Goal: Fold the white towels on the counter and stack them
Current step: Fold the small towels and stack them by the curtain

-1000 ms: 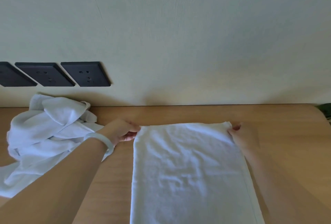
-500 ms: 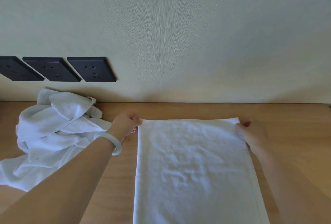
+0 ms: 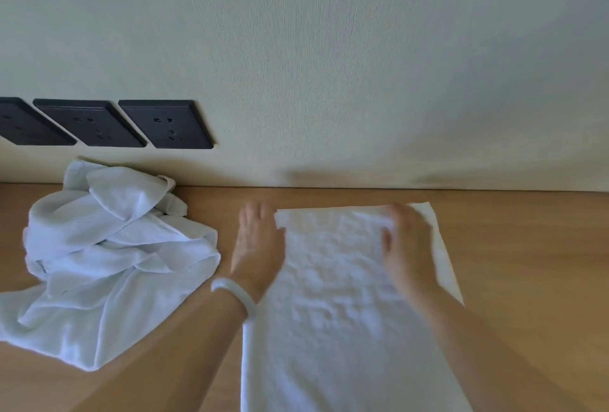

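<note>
Change since earlier frame: both hands have left the far corners of the towel; the left hand (image 3: 258, 247) now lies flat along its left edge, and the right hand (image 3: 408, 250) has come inward onto the cloth.
Flat white terry towel (image 3: 329, 312): spread lengthwise on the light brown wooden tabletop (image 3: 527, 263), far edge near the wall, near end running out of the bottom of the view.
Left hand: palm down, fingers (image 3: 255, 214) straight and together, pointing at the wall; it rests on the tabletop with its inner side touching the towel's left edge, holding nothing.
Right hand: blurred by motion, lying on the towel's far right part, with the far right corner showing beyond it; whether its fingers (image 3: 400, 214) press flat or pinch the cloth cannot be told.
Heap of crumpled white towels (image 3: 108, 256): on the tabletop to the left, against the wall, just beside the left forearm.
Pale ring bracelet (image 3: 234, 293): around the left wrist.
Three black wall sockets (image 3: 164, 125): in a row on the cream textured wall (image 3: 362, 49), above the heap.
</note>
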{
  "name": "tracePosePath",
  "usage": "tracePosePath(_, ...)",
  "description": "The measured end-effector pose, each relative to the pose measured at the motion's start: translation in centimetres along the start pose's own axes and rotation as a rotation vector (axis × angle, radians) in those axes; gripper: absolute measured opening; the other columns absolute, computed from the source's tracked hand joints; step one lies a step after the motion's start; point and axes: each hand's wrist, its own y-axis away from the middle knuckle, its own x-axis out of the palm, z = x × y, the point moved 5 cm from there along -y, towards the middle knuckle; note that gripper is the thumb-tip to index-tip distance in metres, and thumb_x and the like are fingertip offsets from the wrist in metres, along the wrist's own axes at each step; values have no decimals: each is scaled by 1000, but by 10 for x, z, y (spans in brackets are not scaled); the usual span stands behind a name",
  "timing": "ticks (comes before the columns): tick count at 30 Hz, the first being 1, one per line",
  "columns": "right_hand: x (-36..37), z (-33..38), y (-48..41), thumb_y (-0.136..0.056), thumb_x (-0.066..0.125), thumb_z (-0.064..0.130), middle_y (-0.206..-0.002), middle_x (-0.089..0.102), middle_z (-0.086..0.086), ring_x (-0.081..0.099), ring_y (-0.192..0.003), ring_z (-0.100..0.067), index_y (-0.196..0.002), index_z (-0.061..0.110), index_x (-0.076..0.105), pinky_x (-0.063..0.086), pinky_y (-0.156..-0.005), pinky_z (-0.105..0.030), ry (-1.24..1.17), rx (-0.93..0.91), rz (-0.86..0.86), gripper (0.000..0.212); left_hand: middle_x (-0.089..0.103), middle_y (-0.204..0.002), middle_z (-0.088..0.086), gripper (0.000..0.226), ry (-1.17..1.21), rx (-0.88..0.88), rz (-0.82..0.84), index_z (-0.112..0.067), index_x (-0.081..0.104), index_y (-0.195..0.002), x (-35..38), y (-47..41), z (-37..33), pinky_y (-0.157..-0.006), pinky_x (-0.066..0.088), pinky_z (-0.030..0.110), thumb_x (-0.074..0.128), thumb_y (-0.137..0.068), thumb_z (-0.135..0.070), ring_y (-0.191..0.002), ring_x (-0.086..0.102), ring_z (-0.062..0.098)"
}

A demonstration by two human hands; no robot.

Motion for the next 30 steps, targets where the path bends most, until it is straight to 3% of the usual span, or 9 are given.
tracePosePath(2, 30, 43, 19, -98, 41, 20, -144, 48, -15, 40, -137, -33, -140, 5, 48, 29, -115, -48, 18, -232, 147, 46, 48, -132, 15, 47, -183, 130, 28, -2, 49, -132, 26, 18, -12, -108, 40, 42, 57, -92, -25, -124, 48, 32)
tracePosePath(5, 63, 59, 30, -102, 28, 41, -159, 29, -8, 21, -149, -25, -152, 9, 33, 14, -119, -48, 112, -375, 281, 59, 25, -159, 13, 63, -275, 168, 139, -8, 30, -152, 53, 32, -6, -119, 22, 49, 32, -99, -43, -149, 21, 28)
tracePosePath(10, 43, -33, 5, -98, 11, 54, -159, 30, -12, 24, -148, -28, -153, 4, 28, 14, -119, -50, 228, 130, 203, 76, 14, -163, 8, 64, -347, 276, 129, -18, 21, -156, 53, 33, 8, -119, 19, 49, 24, -100, -48, -151, 13, 22)
tracePosePath(13, 28, -59, -1, -95, 4, 57, -162, 21, -9, 17, -150, -28, -155, 7, 20, 14, -121, -50, 233, 226, 198, 81, 17, -163, 9, 64, -357, 263, 131, -15, 24, -155, 54, 27, 8, -119, 21, 49, 24, -100, -47, -150, 16, 23)
tracePosePath(16, 28, -25, -1, -96, 8, 56, -161, 22, -15, 16, -150, -32, -153, 2, 23, 8, -121, -50, 192, 182, 154, 80, 14, -163, 11, 65, -335, 241, 104, -13, 22, -155, 56, 31, -7, -119, 16, 50, 23, -100, -46, -151, 12, 26)
tracePosePath(20, 46, 23, 38, -101, 18, 49, -163, 17, -8, 11, -151, -24, -156, 10, 22, 4, -122, -48, 189, -149, 240, 67, 10, -164, 6, 63, -343, 306, 145, -24, 16, -157, 62, 47, -18, -117, 16, 57, 22, -100, -49, -151, 9, 26)
tracePosePath(26, 10, -88, 38, -97, 3, 57, -158, 27, -22, 23, -148, -35, -153, -1, 19, 21, -118, -54, 247, 331, 136, 82, 16, -162, 14, 64, -344, 104, 62, -14, 23, -155, 37, 34, 38, -118, 19, 55, 20, -100, -46, -149, 18, 33)
tracePosePath(28, 8, -63, 39, -99, 12, 50, -157, 27, -23, 23, -147, -37, -152, -3, 21, 19, -118, -55, 201, 296, 108, 76, 15, -162, 17, 63, -286, 114, 17, -7, 25, -154, 40, 43, 15, -118, 19, 53, 25, -100, -41, -149, 16, 32)
tracePosePath(30, 22, -5, 57, -100, 26, 38, -158, 24, -21, 23, -147, -35, -151, -3, 26, 16, -120, -53, 154, 45, 87, 65, 16, -162, 16, 61, -197, 253, 29, -4, 27, -152, 56, 69, -21, -118, 20, 52, 31, -99, -33, -150, 14, 30)
